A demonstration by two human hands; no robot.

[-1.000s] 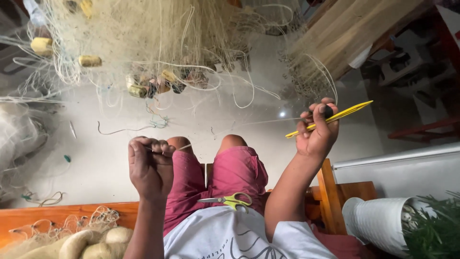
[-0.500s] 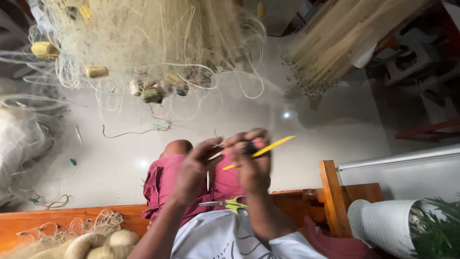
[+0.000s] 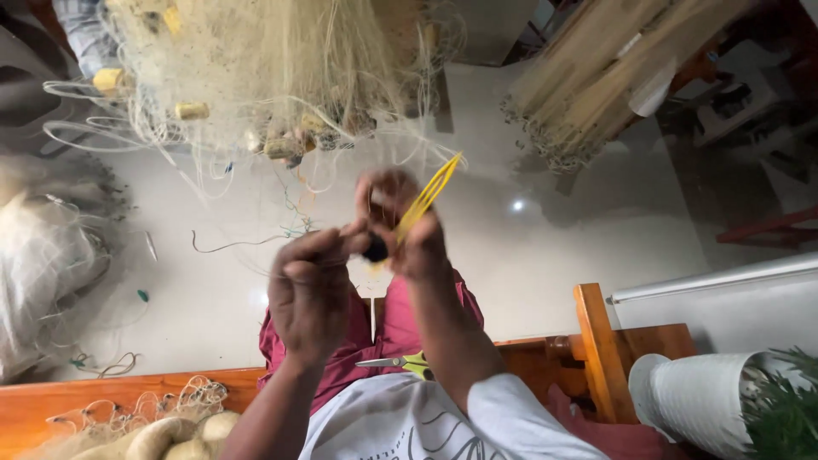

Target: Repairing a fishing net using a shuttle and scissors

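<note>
- A pale glossy floor (image 3: 596, 255) fills the middle of the frame, with a wooden bench (image 3: 102, 409) along the bottom and a white ribbed pot (image 3: 699, 400) holding a green plant at lower right.
- A large heap of pale fishing net (image 3: 256, 60) with small yellowish floats spreads across the upper left; a second bundle of netting (image 3: 588, 77) lies at upper right.
- The work looks to be in mid-course: most of the net is piled in a heap on the floor, loose strands trail from it, and how much is mended cannot be told.
- The right hand (image 3: 409, 230), raised at frame centre, is closed around a yellow netting needle (image 3: 430, 192), which points up and to the right.
- The left hand (image 3: 311, 294), just below and left of it, is curled tight, fingers pinched on what seems a thin strand; the strand itself is too fine to make out.
- Both hands meet close together, nearly touching, above knees in dark red shorts (image 3: 383, 332).
- Yellow-handled scissors (image 3: 400, 363) rest on the lap, untouched.
</note>
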